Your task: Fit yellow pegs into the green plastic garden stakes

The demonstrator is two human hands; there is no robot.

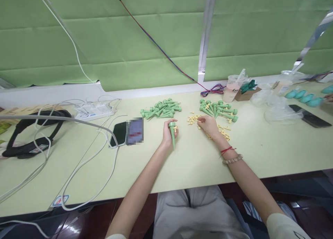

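My left hand (167,133) is wrapped round a green plastic spike (172,135), its capped end up and its tip pointing down toward me. A small yellow T-shaped valve (175,129) sticks out of the spike's side. My right hand (208,125) is at the pile of loose yellow valves (193,120), fingers pinched together; what they hold, if anything, is too small to make out. More yellow valves (225,133) lie beside and partly behind that hand. Behind my left hand is a heap of green spikes (162,109). Spikes with yellow valves on them (218,109) lie beyond my right hand.
To the left are two phones (119,133), looping white cables (78,159), a power strip (95,111) and a black strap (28,142). Drink cups (231,88), a small cardboard box (247,93), plastic bags (278,111) and a dark phone (309,116) stand right. Another person's hand (330,98) shows at far right.
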